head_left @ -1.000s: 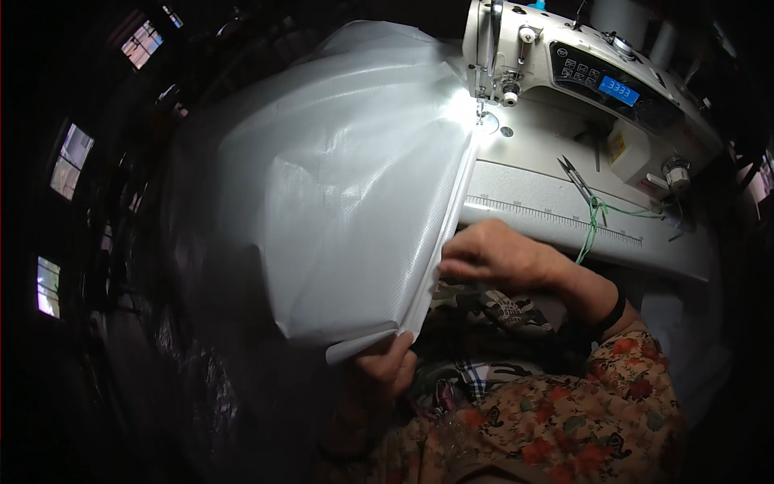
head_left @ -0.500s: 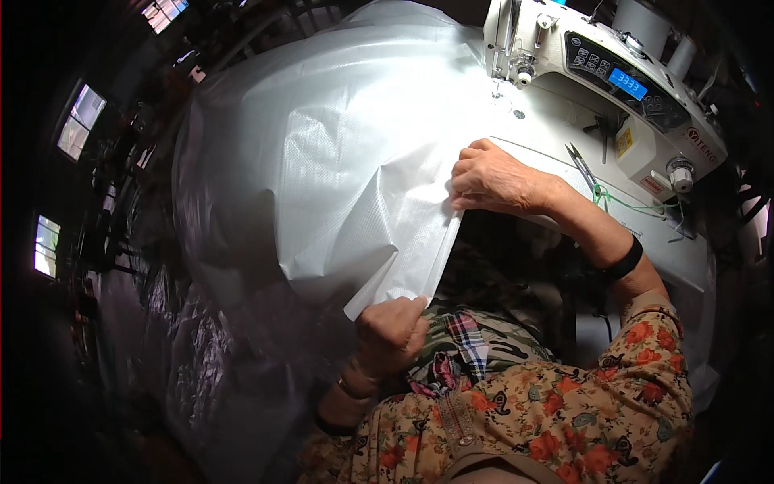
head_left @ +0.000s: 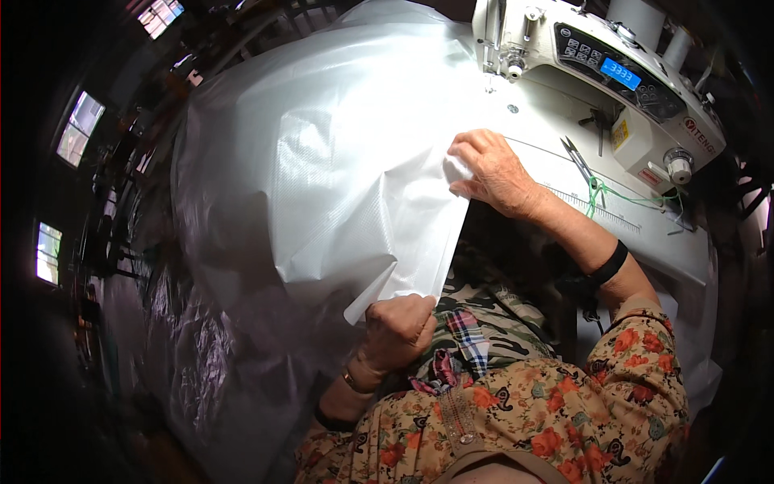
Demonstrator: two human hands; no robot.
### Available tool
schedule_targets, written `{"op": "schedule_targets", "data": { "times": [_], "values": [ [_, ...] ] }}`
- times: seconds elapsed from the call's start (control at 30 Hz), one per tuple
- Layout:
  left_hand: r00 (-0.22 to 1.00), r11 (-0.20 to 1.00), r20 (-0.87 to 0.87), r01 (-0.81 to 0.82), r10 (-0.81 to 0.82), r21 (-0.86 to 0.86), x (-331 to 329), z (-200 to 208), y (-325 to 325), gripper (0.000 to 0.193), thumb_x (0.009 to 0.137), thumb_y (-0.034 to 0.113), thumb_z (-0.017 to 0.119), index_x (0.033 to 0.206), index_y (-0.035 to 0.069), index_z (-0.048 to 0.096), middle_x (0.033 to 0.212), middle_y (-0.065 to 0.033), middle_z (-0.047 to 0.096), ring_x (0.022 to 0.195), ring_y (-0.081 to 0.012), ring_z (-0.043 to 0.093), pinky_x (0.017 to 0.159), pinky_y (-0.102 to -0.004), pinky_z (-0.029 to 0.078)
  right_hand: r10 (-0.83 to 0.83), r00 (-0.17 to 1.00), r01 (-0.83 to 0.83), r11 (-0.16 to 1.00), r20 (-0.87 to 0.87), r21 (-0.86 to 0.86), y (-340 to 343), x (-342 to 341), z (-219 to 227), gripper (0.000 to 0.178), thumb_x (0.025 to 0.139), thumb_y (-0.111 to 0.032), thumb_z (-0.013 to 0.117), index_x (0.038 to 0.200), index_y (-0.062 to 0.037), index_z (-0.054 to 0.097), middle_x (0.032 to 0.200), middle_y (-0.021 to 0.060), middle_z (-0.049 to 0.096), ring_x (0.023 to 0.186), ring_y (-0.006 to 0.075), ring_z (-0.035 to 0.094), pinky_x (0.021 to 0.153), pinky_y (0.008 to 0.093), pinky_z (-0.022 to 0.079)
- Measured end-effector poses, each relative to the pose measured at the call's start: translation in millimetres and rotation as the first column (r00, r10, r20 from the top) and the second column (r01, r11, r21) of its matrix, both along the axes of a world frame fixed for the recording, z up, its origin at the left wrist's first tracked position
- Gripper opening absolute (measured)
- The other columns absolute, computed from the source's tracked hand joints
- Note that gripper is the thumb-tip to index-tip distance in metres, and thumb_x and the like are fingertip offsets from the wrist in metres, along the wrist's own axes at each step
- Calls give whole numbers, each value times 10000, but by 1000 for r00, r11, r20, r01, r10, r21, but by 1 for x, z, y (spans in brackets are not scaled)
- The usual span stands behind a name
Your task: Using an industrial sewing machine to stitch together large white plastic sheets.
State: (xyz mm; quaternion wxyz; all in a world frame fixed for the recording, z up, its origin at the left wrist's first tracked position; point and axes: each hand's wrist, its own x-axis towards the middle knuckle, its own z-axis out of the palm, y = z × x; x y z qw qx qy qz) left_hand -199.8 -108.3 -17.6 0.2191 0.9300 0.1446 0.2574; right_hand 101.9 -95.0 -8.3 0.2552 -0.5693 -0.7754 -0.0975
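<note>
A large white woven plastic sheet (head_left: 330,194) spreads over the left and middle, its surface creased and glossy under the lamp. My left hand (head_left: 399,329) is closed in a fist around its near edge, close to my lap. Farther up the same edge, my right hand (head_left: 493,173) has thumb and fingers bent about the sheet, in a looser hold than the left. Between the two hands the edge runs fairly straight, looking folded over. The fingertips of my left hand are hidden.
A white sewing machine (head_left: 597,56) with a lit blue display stands at the far right, its needle area just beyond my right hand. On its bed lie thread snips (head_left: 579,160) and green thread (head_left: 601,194). Thread cones (head_left: 680,48) stand behind.
My right hand has loosened, its thumb and fingers parting a little on the sheet edge. The left hand keeps its grip. The view has shifted slightly.
</note>
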Motion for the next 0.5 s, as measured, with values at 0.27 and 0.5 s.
{"op": "schedule_targets", "data": {
  "times": [0.27, 0.5],
  "values": [
    [995, 995, -3, 95, -95, 18, 23, -11, 3, 178, 734, 29, 643, 653, 53, 486, 567, -104, 448, 501, -295, 523, 491, -397, 415, -334, 940, 312, 924, -67, -220, -7, 6, 10, 656, 741, -536, 785, 1048, 9, 586, 1095, 170, 565, 1064, 335, 530, 967, 436, 420],
    [995, 992, 4, 104, -104, 67, 41, -12, 28, 202, 738, 39, 653, 644, 56, 475, 597, -119, 474, 532, -314, 543, 517, -406, 437, -362, 932, 354, 918, -12, -180, 7, 31, -6, 724, 818, -646, 670, 1123, 4, 579, 1166, 185, 578, 1161, 346, 525, 1034, 459, 395]
  ]
}}
